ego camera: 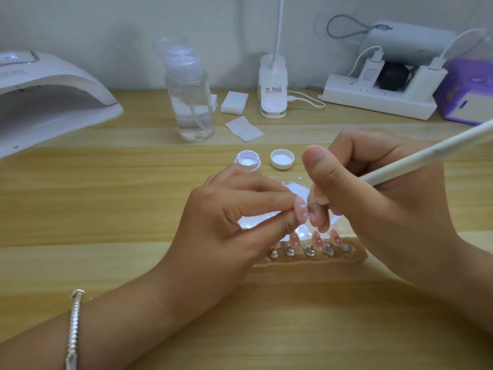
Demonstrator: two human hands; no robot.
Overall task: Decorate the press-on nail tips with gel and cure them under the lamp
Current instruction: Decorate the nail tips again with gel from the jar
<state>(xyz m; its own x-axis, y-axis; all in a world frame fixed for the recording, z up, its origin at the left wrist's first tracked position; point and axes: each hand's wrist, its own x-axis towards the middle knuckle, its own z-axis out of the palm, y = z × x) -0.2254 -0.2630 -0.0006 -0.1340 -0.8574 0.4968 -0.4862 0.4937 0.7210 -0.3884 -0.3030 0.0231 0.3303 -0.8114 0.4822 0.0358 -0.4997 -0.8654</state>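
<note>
My left hand [234, 217] pinches a pink nail tip [301, 213] with white dots between thumb and fingers. My right hand [373, 193] grips a white dotting pen [426, 158], and its fine metal point touches the top of that tip. Below my hands a wooden holder strip [354, 256] carries several pink dotted tips [317, 239] on metal stands. An open pot of white gel [248, 162] and its white lid [282, 159] stand just beyond my hands. A white smear of gel lies on a glossy palette [298, 189] under them. The white curing lamp [53, 100] sits at the far left.
A clear pump bottle of liquid [190, 94] stands behind the pot, with white wipes [244, 128] beside it. A clip-on desk lamp base [272, 88], a power strip with plugs [381, 98] and a purple box [469, 94] line the back right.
</note>
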